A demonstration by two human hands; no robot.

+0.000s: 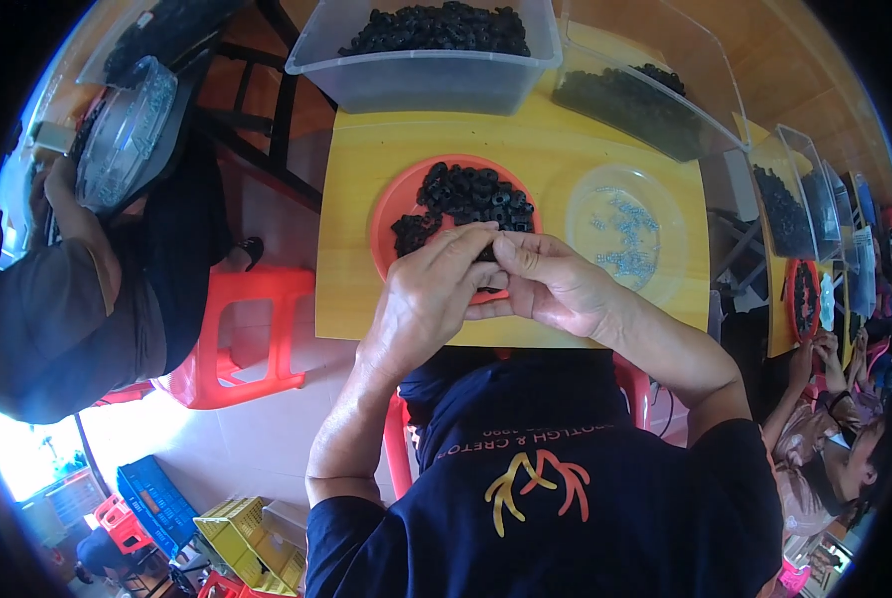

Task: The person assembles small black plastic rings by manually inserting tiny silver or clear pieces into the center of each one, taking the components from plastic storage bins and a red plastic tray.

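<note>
My left hand point(428, 286) and my right hand point(558, 283) meet over the near edge of a round red tray point(386, 207). A small black part point(487, 254) shows between their fingertips, mostly covered; both hands are closed on it. Several small black ring-like parts point(478, 195) lie heaped in the tray, with a smaller clump point(413, 233) at its left. To the right of my hands is a round clear dish point(586, 214) with many tiny silvery pieces point(627, 239) scattered in it. What my lower fingers do is partly hidden.
The yellow table point(351, 299) carries a translucent bin point(426, 85) of black parts at the back and another clear bin point(625, 105) at back right. A red stool point(257, 339) and a person point(77, 299) are on the left. Other people work at far right.
</note>
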